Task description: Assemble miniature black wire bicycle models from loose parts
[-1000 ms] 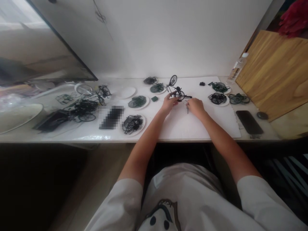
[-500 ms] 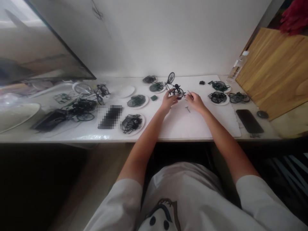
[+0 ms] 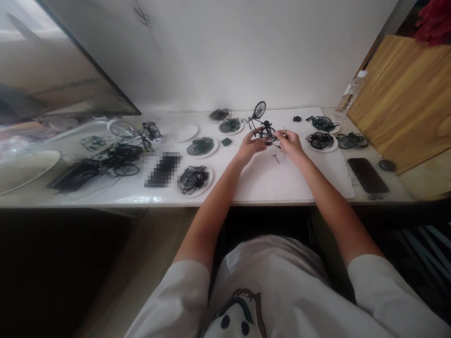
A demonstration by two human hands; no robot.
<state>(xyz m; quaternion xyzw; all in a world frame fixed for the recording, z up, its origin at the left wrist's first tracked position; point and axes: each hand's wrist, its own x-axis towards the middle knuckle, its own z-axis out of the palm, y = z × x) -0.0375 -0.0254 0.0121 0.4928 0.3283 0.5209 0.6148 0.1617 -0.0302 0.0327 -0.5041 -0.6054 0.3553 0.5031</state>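
A black model bicycle tilts over the far-left part of a white sheet on a worktop, one wheel raised toward eleven o'clock and the other low between two bare hands. The left hand, at the bicycle's seven o'clock, curls its fingers around the machine's lower side; the right hand, at four o'clock, closes in a pinch on what appears to be a slim rod, though blur leaves its shape and exact point of contact unclear. Good practice here likely means a firm left grip on the frame rather than the thin spokes, with the right fingertips pressing lightly and squarely, since such fine parts may bend or slip. Both forearms reach in nearly straight, from seven and five o'clock, hands angled toward each other; bracing the wrists on the worktop would probably steady the fingers. A T-shaped piece lies toward five o'clock, a small black part at three, a plate of green parts at nine.
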